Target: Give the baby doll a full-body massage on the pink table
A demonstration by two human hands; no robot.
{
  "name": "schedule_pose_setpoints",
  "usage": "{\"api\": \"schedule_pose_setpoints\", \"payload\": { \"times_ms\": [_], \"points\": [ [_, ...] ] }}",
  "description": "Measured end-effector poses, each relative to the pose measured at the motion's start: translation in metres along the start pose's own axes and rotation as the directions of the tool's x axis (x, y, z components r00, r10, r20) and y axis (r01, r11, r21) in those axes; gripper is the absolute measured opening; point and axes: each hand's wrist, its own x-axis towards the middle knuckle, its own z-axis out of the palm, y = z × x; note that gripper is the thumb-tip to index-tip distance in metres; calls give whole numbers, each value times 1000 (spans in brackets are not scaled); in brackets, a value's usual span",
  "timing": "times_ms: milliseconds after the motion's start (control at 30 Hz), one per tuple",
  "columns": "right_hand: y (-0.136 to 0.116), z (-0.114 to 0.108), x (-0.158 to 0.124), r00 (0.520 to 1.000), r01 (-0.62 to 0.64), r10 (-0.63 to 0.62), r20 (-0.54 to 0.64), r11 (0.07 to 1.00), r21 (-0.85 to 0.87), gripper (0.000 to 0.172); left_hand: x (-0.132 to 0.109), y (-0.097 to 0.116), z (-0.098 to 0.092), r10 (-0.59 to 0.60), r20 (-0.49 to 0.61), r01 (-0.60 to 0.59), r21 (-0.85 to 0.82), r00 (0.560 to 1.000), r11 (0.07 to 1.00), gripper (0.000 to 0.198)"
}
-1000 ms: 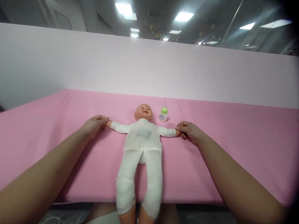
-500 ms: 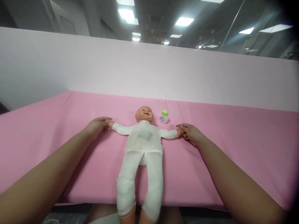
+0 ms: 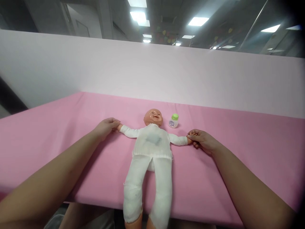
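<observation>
While the baby doll [image 3: 152,149] lies flat on its back on the pink table cover [image 3: 238,152], arms stretched out sideways and legs hanging over the near edge, both hands are on it. Left hand [image 3: 106,126] is closed around one doll hand, right hand [image 3: 202,141] pinches the other one. Small bottle with a green cap [image 3: 173,121] stands just beside the doll's head, with a pale pink partition [image 3: 95,70] behind.

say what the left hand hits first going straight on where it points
The doll: the left hand holds the end of its outstretched arm, so it would probably run straight into that white sleeve.
</observation>
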Motion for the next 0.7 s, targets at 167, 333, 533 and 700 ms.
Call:
{"api": "schedule_pose_setpoints", "payload": {
  "times_ms": [167, 333, 533, 700],
  "points": [
    [5, 4, 3, 998, 20, -26, -55, 993, -115, 46, 3, -3, 1, 0, -14, 1, 29, 1000, 1000, 36],
    [13, 1, 8, 991, 28, -44, -123, 991, -130, 49, -5, 5, 3, -34, 8, 34, -29, 999, 999, 31],
    [11, -3, 4, 995, 15, -14, -95, 1000, 11, 46, -11, 11, -1, -79, 62, 86, -125, 995, 988, 50],
    [4, -7, -5, 1000, -16, 17, -9, 993, 121, 49, -11, 6, -3, -36, 92, 46, -113, 995, 993, 52]
  ]
}}
